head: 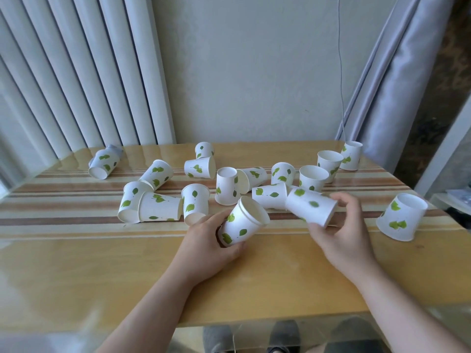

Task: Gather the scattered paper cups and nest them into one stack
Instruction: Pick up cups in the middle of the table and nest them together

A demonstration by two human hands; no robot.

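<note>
White paper cups with green leaf prints lie scattered over the far half of the wooden table. My left hand grips a short nested stack of cups, tilted with its mouth up and to the right; two rims show. My right hand holds a single cup on its side just right of the stack, its base toward the stack's mouth and slightly blurred. Several loose cups stand upright, upside down or lie on their sides behind both hands, among them an upside-down cup at the right edge.
Vertical blinds hang at the back left, a grey curtain at the back right, and a thin cord runs down the wall. The table's near edge is below my forearms; feet show beneath it.
</note>
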